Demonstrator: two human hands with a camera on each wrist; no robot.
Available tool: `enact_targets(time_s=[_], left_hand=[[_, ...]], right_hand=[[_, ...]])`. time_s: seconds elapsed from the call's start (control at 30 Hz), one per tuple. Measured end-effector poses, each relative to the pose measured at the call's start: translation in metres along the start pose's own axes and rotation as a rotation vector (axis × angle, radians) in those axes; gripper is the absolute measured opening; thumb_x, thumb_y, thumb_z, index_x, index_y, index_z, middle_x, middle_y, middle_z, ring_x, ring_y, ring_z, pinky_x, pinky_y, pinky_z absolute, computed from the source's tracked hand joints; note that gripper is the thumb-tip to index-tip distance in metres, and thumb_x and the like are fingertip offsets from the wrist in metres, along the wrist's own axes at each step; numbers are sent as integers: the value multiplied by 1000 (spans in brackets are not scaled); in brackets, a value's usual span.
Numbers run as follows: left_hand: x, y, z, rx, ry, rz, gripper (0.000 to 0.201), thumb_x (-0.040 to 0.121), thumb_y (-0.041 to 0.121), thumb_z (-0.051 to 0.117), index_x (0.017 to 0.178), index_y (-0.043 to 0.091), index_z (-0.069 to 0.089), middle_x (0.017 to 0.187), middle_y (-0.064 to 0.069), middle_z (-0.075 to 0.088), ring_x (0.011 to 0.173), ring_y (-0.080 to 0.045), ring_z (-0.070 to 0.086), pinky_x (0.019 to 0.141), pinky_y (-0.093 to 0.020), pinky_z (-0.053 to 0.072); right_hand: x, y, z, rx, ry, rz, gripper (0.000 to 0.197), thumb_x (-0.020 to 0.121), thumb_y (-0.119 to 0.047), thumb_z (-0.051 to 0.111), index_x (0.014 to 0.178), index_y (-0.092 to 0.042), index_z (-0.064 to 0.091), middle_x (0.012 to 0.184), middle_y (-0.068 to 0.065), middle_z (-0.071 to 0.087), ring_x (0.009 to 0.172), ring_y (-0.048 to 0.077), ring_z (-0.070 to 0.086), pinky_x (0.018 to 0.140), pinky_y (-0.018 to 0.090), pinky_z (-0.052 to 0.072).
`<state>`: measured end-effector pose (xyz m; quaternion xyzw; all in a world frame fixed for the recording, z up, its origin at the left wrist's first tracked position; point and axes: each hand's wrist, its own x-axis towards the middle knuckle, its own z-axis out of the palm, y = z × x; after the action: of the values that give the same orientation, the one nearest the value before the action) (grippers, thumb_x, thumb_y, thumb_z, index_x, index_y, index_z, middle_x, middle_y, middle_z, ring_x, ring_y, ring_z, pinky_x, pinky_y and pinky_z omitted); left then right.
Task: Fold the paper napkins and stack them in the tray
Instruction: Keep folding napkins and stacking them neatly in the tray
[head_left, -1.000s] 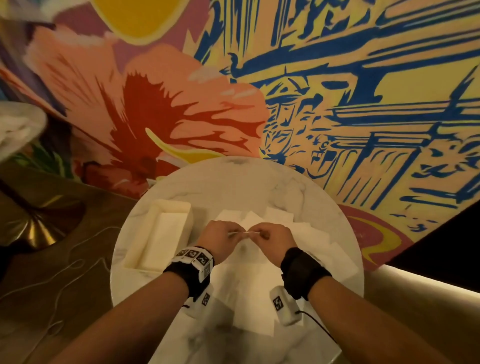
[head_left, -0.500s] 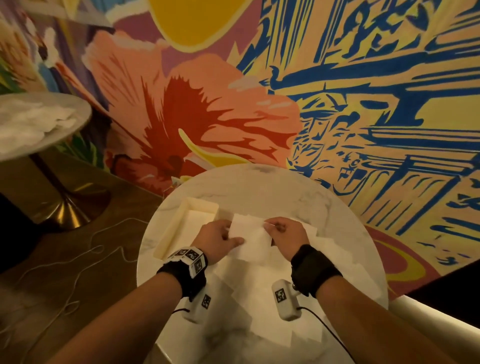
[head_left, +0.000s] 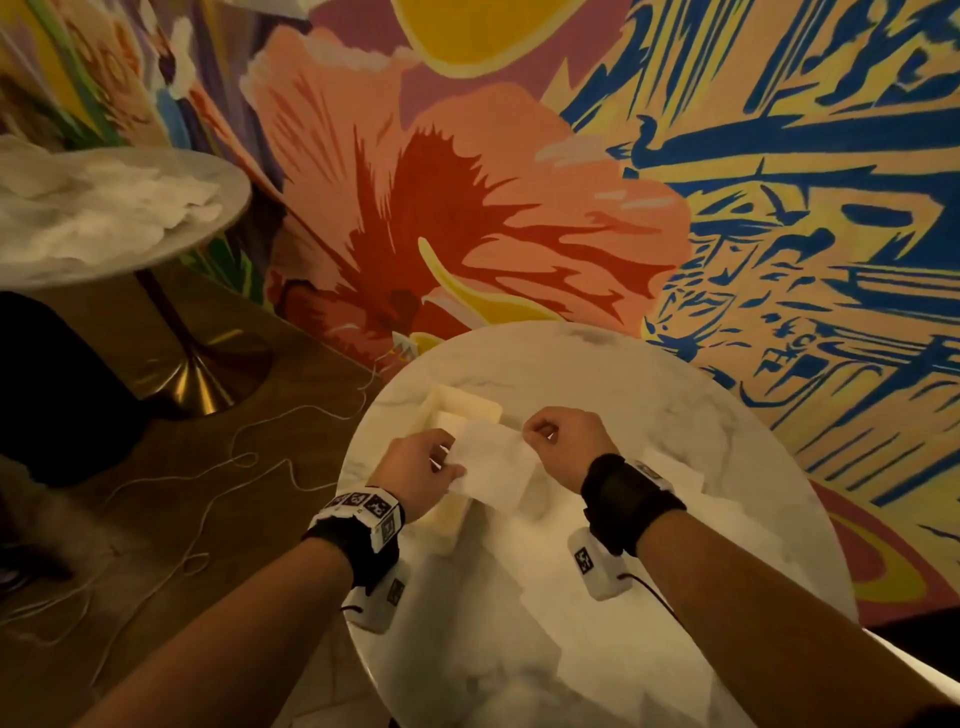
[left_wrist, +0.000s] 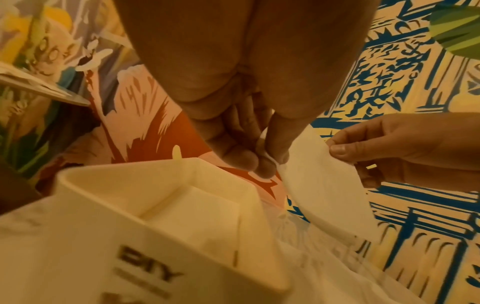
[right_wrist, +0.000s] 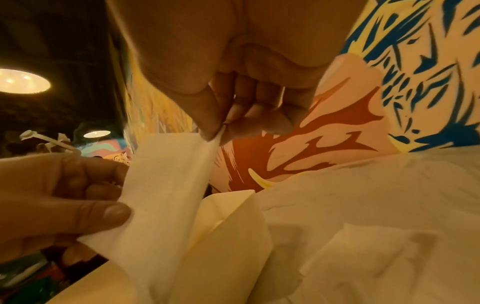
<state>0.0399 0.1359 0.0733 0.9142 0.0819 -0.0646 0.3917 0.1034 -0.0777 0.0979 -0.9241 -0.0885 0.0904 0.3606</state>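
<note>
Napkin (head_left: 493, 467), folded, was held in the air over the tray (head_left: 467, 408), pinched by the left hand (head_left: 421, 470) and right hand (head_left: 563, 441). Loose napkins (head_left: 545, 597) were spread on the round marble table (head_left: 649, 395). Beyond, a painted mural wall (head_left: 519, 182) was seen.

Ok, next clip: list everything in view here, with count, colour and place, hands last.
held napkin: one, white, in the air above the near table, partly over the tray
tray: one, cream, left part of the near table
loose napkins: several, white, spread on the near table
near table: one, round, white marble
second table: one, round, far left, white pile on it
cord: white, on the floor
mural: painted wall behind
left hand: pinches the napkin's left edge
right hand: pinches its right corner
</note>
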Motion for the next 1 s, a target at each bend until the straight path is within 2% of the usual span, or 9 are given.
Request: enact_targets(time_s=[0.07,0.1,0.2,0.33,0.47,0.53,0.6,0.77,1.0], left_hand=[[4,-15,-12,-45,19,-43,18,89,24,72,103,26,60,92,5,68,70,-10,68,62,-15,47],[6,-23,-18,-47,39,-63,16,89,24,72,101,26,61,89,7,68,70,-10,69,62,-17,49],[14,-51,-35,-29,107,-136,8,91,28,67,96,33,63,88,10,70,81,-13,67,75,-29,55],[15,-77,-44,8,149,-193,9,95,26,61,102,30,64,97,6,68,91,-18,64,79,-28,50],[14,-89,-42,-15,114,-225,16,94,27,63,110,26,64,103,6,66,86,-14,61,76,-25,46],[14,-92,-39,-28,83,-213,17,93,28,65,110,27,64,102,8,66,82,-12,62,75,-28,51],[14,-93,-37,-30,48,-204,18,92,29,65,110,28,62,100,11,66,82,-12,64,80,-33,56],[18,-93,-35,-14,32,-198,21,92,27,66,112,30,61,101,12,66,89,-11,63,86,-34,55],[20,-91,-34,-7,0,-191,21,92,26,63,112,32,60,101,12,65,81,-12,64,83,-36,57]], right_hand=[[11,-9,9,-4,9,12,9,92,-23,64,93,-19,73,87,-4,66,82,14,61,76,22,46],[16,-14,14,-7,4,17,9,92,-23,65,93,-19,73,87,-4,65,81,13,60,74,21,45],[30,-24,34,-19,-30,47,7,90,-23,66,87,-22,72,85,-4,66,81,11,59,78,21,47],[43,-31,64,-87,-111,123,13,89,-27,66,92,-19,76,98,1,71,92,17,64,91,25,51],[49,-33,87,-189,-215,173,15,90,-26,63,92,-19,76,103,2,72,96,22,66,91,33,54],[49,-32,95,-249,-259,182,14,89,-24,63,89,-20,76,100,1,72,92,22,66,88,34,56],[48,-31,100,-279,-284,190,13,89,-23,62,86,-21,75,97,0,72,91,22,66,87,34,56],[47,-33,110,-365,-321,166,15,90,-24,59,89,-25,74,98,-2,73,92,21,66,86,34,57],[43,-30,118,-474,-316,163,21,91,-27,53,95,-29,74,99,-6,72,91,20,66,83,32,56]])
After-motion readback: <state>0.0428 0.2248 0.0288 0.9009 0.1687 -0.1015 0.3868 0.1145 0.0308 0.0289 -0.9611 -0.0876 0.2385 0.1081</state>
